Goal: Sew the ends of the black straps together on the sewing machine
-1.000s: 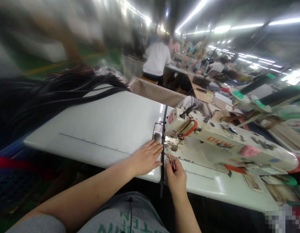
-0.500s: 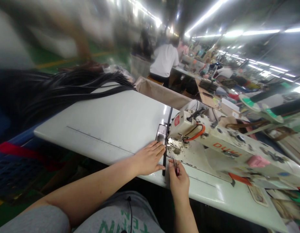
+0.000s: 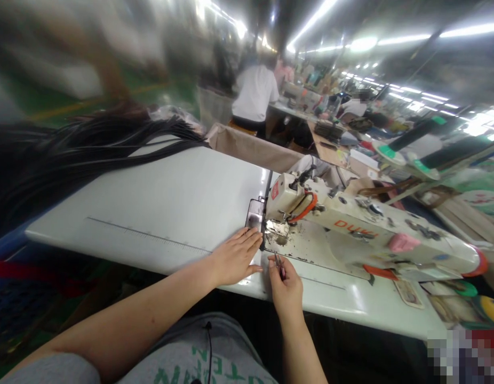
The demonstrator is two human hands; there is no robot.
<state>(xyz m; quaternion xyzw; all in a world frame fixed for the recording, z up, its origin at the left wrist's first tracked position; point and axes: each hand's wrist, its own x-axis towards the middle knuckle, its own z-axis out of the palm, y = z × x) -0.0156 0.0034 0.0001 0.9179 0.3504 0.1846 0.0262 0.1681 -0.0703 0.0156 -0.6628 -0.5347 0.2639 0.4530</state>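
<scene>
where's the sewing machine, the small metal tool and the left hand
Sewing machine (image 3: pixel 353 229): head view, on the lettered side of its arm.
Small metal tool (image 3: pixel 278 262): head view, on its metal prongs.
Left hand (image 3: pixel 234 260): head view, on the back of the hand.

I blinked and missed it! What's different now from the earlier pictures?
The black strip has slid toward the far side of the table, alongside the sewing machine; its tail no longer hangs over the near edge. The left hand still lies flat beside it, and the right hand still holds the small metal tool.
</scene>
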